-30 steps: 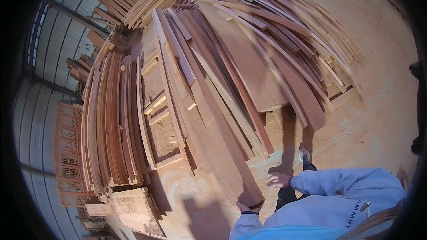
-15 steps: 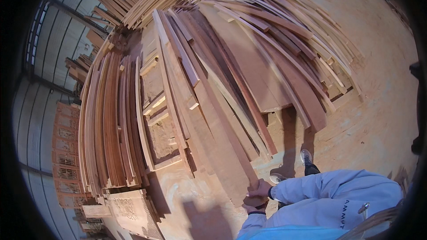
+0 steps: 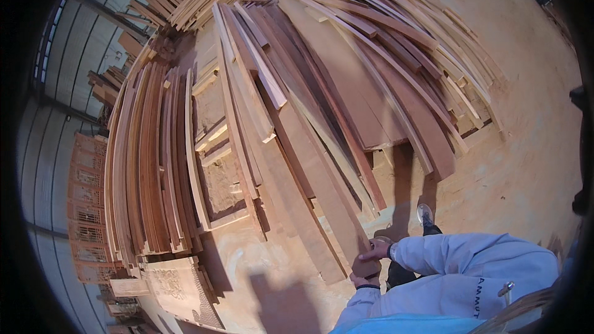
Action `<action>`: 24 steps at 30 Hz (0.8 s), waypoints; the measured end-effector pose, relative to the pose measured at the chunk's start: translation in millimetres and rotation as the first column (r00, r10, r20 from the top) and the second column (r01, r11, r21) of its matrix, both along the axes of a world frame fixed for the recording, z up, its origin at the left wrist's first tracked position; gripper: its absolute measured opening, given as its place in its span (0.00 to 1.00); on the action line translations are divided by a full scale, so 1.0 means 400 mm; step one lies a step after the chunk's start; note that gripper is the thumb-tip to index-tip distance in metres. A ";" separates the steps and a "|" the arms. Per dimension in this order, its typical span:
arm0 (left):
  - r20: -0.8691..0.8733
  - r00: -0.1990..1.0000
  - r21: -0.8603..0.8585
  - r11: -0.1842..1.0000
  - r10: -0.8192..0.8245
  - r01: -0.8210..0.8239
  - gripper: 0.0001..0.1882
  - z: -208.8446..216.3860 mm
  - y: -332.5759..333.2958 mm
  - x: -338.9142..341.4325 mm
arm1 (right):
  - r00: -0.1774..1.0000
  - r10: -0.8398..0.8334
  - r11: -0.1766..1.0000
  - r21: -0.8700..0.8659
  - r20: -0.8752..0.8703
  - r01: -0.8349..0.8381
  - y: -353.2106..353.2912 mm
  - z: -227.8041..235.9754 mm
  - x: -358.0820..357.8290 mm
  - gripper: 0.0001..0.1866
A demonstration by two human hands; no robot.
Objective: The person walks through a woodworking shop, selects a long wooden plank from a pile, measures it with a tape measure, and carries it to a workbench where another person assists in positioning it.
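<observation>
A long brown wooden plank (image 3: pixel 331 201) runs from the lumber stack down toward me. Its near end lies between my two hands. On the plank's upper right edge, my right hand (image 3: pixel 375 250) is closed with the fingers over the top face. Lower down, my left hand (image 3: pixel 364 280) grips the end from below, its fingers partly hidden. Just left of it lies another wide plank (image 3: pixel 318 253), separated by a narrow dark gap. The far part of the held plank rests among other boards.
A dark red-brown board pile (image 3: pixel 148 161) stands at left beside a wooden frame (image 3: pixel 226 218). A carved panel (image 3: pixel 179 287) lies at lower left. More planks (image 3: pixel 402 93) fan out to the right. My shoe (image 3: pixel 424 213) is on the dusty floor (image 3: pixel 495 210).
The held plank's near end has shifted right with both hands, opening a gap from the plank on its left. The view has also tilted slightly.
</observation>
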State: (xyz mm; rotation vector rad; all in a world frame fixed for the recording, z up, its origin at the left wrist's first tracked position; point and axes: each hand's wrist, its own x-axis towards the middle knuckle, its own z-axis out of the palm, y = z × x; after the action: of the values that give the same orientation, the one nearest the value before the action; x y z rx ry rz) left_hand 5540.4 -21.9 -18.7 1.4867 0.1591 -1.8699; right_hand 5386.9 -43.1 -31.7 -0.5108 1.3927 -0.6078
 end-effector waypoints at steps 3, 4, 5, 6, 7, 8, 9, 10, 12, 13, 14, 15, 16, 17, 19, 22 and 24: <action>-0.110 0.993 -0.019 0.999 0.044 -0.046 0.29 -0.028 -0.016 -0.002 | 0.974 0.183 0.979 -0.064 -0.136 -0.193 -0.003 -0.020 -0.020 0.52; -0.103 0.993 -0.188 0.982 -0.054 0.034 0.29 -0.089 -0.017 0.010 | 0.927 0.228 0.962 -0.080 -0.296 -0.262 0.002 -0.057 -0.025 0.50; -0.074 0.987 -0.337 0.935 -0.142 0.109 0.29 -0.163 -0.005 0.035 | 0.856 0.276 0.938 -0.074 -0.437 -0.340 0.026 -0.104 -0.018 0.48; -0.203 0.975 -0.198 0.979 -0.085 0.045 0.28 -0.193 0.001 0.052 | 0.873 0.204 0.947 -0.136 -0.444 -0.290 0.067 -0.121 -0.025 0.45; -0.319 0.948 -0.049 0.999 -0.001 -0.016 0.27 -0.221 0.007 0.075 | 0.885 0.132 0.951 -0.196 -0.447 -0.241 0.105 -0.141 -0.053 0.41; -0.176 0.983 -0.011 0.998 0.057 -0.060 0.27 -0.221 0.015 0.075 | 0.883 0.173 0.936 -0.206 -0.436 -0.285 0.135 -0.128 -0.097 0.38; -0.038 0.995 0.011 0.995 0.095 -0.095 0.27 -0.216 0.004 0.057 | 0.878 0.200 0.919 -0.228 -0.435 -0.322 0.159 -0.108 -0.140 0.35; -0.052 0.994 0.003 0.995 0.098 -0.098 0.27 -0.220 -0.001 0.049 | 0.949 0.182 0.976 -0.074 -0.256 -0.207 0.210 -0.135 -0.174 0.33; -0.079 0.990 0.008 0.993 0.115 -0.115 0.27 -0.263 -0.001 0.050 | 0.952 0.188 0.980 0.116 -0.241 -0.164 0.345 -0.176 -0.275 0.26; -0.093 0.988 0.022 0.992 0.124 -0.123 0.27 -0.303 0.006 0.058 | 0.886 0.247 0.969 0.130 -0.392 -0.212 0.411 -0.160 -0.326 0.23; -0.109 0.985 0.040 0.991 0.132 -0.128 0.27 -0.329 0.018 0.059 | 0.826 0.342 0.932 0.275 -0.448 -0.237 0.482 -0.151 -0.376 0.20; -0.042 0.988 0.137 0.980 0.150 -0.143 0.26 -0.322 0.007 0.037 | 0.757 0.433 0.879 0.415 -0.491 -0.234 0.553 -0.143 -0.426 0.18; -0.065 0.986 0.143 0.979 0.153 -0.143 0.26 -0.338 0.002 0.039 | 0.773 0.398 0.873 0.463 -0.494 -0.153 0.630 -0.124 -0.467 0.19; -0.090 0.982 0.145 0.978 0.165 -0.151 0.25 -0.363 -0.001 0.043 | 0.782 0.367 0.860 0.505 -0.503 -0.078 0.701 -0.108 -0.502 0.20; -0.071 0.984 0.172 0.973 0.165 -0.151 0.27 -0.391 0.004 0.038 | 0.788 0.394 0.782 0.623 -0.473 -0.018 0.810 -0.082 -0.559 0.19; -0.055 0.981 0.193 0.965 0.188 -0.175 0.26 -0.455 0.018 0.054 | 0.887 0.202 0.762 0.635 -0.416 0.125 0.893 -0.032 -0.571 0.15; -0.077 0.977 0.183 0.967 0.197 -0.180 0.27 -0.500 0.018 0.052 | 0.909 0.151 0.753 0.641 -0.388 0.148 0.907 -0.007 -0.566 0.14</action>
State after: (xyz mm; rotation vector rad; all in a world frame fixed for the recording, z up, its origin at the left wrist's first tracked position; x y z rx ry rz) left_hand 5561.3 -14.5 -218.8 1.4428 0.5043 -1.8089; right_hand 5160.6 319.5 -34.6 -0.0539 1.8981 0.0475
